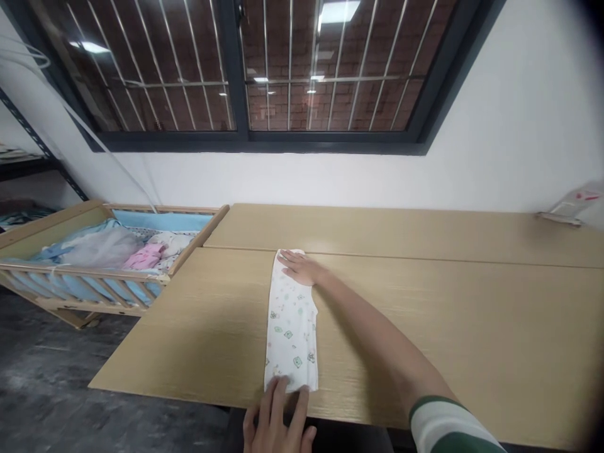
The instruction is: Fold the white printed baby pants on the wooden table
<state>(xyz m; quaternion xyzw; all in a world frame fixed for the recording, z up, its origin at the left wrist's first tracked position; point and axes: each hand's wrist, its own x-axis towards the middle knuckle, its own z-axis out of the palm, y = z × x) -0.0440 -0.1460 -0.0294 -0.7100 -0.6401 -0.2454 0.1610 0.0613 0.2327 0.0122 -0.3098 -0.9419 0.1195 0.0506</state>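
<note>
A small white garment (291, 324) with a green printed pattern lies folded into a long narrow strip on the wooden table (425, 314), running from the near edge toward the middle. My left hand (278, 421) rests flat on its near end at the table's front edge, fingers stretched out. My right hand (302, 267) lies flat on its far end, fingers spread, with my arm reaching across the table from the right.
A wooden baby cot (108, 264) with blue lining, pink and white cloth and netting stands left of the table. A barred window (255, 69) is in the wall behind. A small object (566, 211) lies at the far right. Dark floor (51, 377) shows to the left.
</note>
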